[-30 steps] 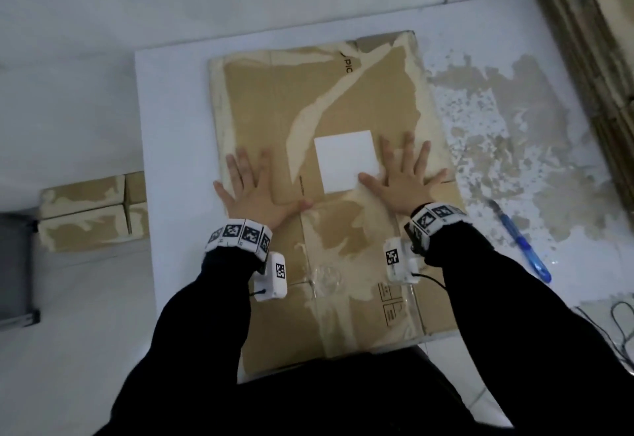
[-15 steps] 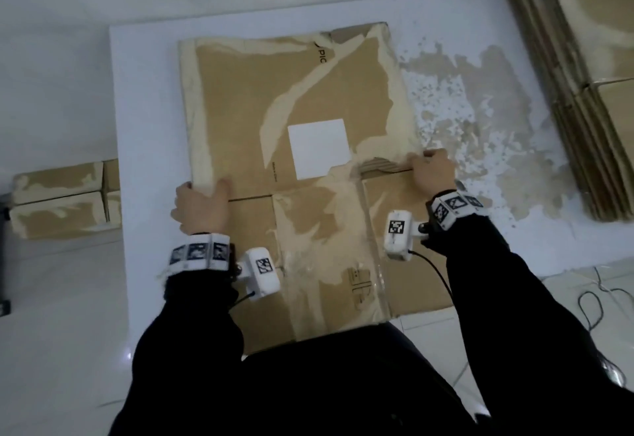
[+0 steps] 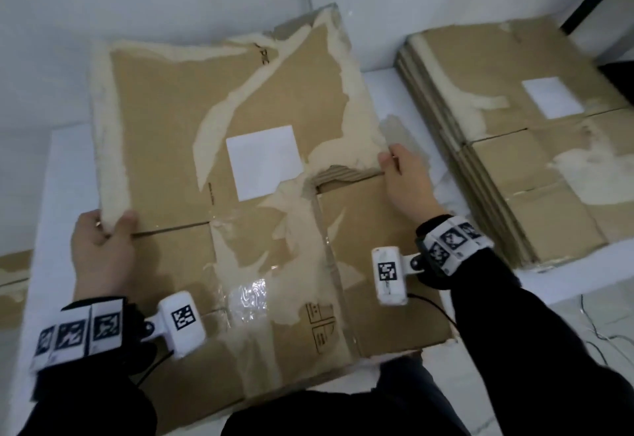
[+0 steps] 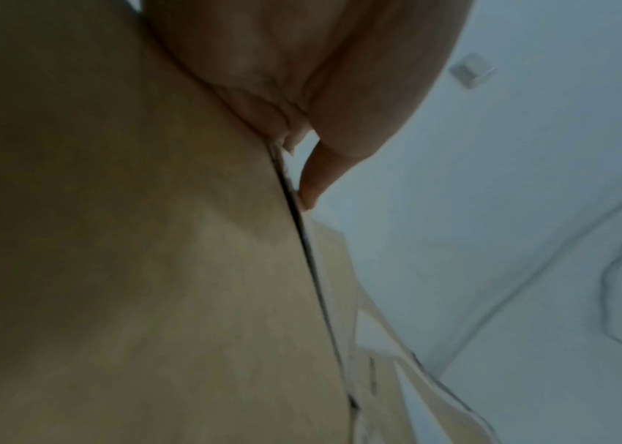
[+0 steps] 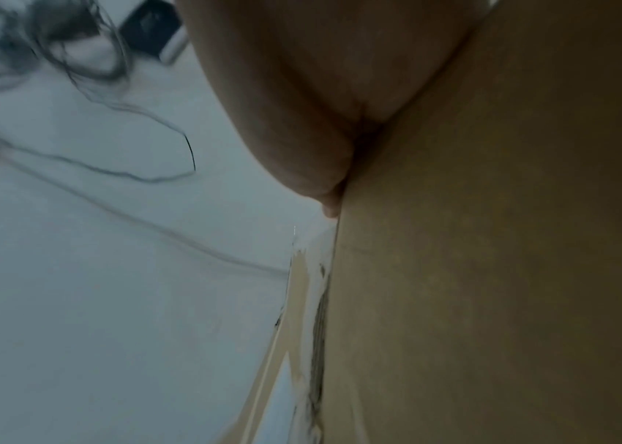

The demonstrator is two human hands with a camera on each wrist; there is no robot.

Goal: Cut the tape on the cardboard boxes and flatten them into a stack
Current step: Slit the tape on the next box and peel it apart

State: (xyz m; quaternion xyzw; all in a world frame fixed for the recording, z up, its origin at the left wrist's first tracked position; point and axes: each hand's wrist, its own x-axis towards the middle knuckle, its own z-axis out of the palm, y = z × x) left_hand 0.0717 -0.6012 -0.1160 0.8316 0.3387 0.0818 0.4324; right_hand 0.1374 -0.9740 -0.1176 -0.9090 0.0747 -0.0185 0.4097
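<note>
A flattened cardboard box (image 3: 178, 99), brown with torn pale patches and a white label (image 3: 264, 161), is held up off the white table (image 3: 44, 175). My left hand (image 3: 103, 233) grips its left edge, thumb on top. My right hand (image 3: 401, 178) grips its right edge near a torn corrugated spot. In the left wrist view the left hand (image 4: 302, 120) curls round the cardboard (image 4: 130, 240) edge; in the right wrist view the right hand (image 5: 321, 120) lies against the cardboard (image 5: 492, 240). A stack of flattened boxes (image 3: 521, 161) lies to the right.
Part of another box (image 3: 10, 274) shows at the far left, beyond the table edge. Loose cables (image 5: 74, 135) lie on the white floor at the right. A white wall stands behind the table.
Both hands went from pressing flat on the box to gripping its side edges. The box has lifted off the table and shifted toward the stack on the right.
</note>
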